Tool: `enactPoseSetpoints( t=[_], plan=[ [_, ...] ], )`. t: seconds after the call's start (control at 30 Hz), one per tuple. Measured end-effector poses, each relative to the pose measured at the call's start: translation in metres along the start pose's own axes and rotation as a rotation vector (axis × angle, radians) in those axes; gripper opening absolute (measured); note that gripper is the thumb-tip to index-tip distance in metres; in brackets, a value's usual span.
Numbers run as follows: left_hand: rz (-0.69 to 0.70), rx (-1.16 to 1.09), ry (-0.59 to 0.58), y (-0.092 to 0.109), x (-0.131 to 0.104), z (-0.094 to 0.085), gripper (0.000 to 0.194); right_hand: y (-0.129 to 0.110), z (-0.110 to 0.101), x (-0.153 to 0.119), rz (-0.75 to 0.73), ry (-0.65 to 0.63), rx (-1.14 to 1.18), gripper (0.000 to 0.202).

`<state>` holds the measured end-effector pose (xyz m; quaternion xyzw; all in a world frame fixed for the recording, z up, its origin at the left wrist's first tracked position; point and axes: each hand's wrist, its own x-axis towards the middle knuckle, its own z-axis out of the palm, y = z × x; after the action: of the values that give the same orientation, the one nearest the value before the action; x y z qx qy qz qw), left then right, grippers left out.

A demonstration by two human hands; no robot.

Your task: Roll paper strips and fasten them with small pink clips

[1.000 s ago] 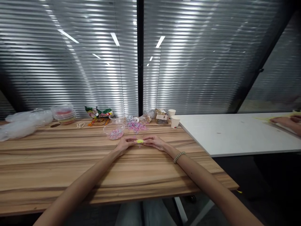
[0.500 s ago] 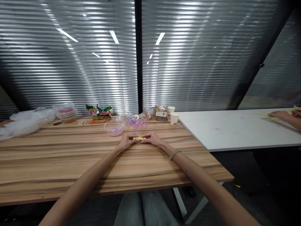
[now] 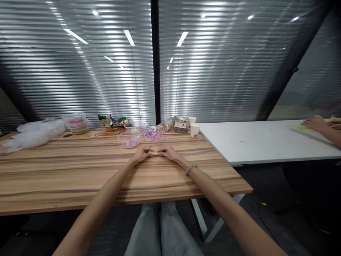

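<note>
Over the wooden table [image 3: 87, 177], my left hand [image 3: 143, 155] and my right hand [image 3: 168, 153] meet, fingertips pinched on a small yellow piece [image 3: 155, 153]. Its kind is too small to tell, and the fingers cover most of it. A beaded bracelet [image 3: 191, 169] circles my right wrist. Just beyond the hands lies a loose pile of small pink and purple pieces [image 3: 153, 135]. Left of that pile, a clear plastic bowl [image 3: 122, 137] holds more of the same pieces.
Two paper cups [image 3: 195, 130] and a small box [image 3: 180, 124] stand at the back. Farther left are a green snack bag [image 3: 113, 121], stacked clear tubs [image 3: 77, 124] and crumpled plastic [image 3: 37, 133]. A co-worker's hand [image 3: 315, 123] rests by a white table [image 3: 261, 142] on the right.
My fingers have drawn in closer around the yellow piece, so less of it shows. The view has tilted slightly, and the co-worker's hand has lifted a little.
</note>
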<state>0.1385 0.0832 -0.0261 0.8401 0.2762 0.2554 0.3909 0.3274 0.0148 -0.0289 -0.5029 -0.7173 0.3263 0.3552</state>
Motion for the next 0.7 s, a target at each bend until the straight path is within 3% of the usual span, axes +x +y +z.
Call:
enactPoseSetpoints(
  t=[0.2, 0.4, 0.57, 0.7],
  plan=[
    [-0.008, -0.041, 0.027, 0.003, -0.002, 0.004, 0.043, -0.004, 0.000, -0.001, 0.024, 0.034, 0.007, 0.059],
    [-0.056, -0.268, 0.040, 0.013, -0.013, 0.002, 0.048, -0.001, -0.001, 0.005, 0.073, 0.013, 0.032, 0.058],
    [-0.133, -0.454, 0.176, 0.001, -0.011, -0.002, 0.054, 0.001, -0.003, 0.009, 0.125, -0.034, 0.062, 0.060],
    [-0.178, -0.508, 0.183, -0.010, -0.005, -0.002, 0.051, -0.002, -0.002, 0.013, 0.189, -0.015, 0.172, 0.073]
  ],
)
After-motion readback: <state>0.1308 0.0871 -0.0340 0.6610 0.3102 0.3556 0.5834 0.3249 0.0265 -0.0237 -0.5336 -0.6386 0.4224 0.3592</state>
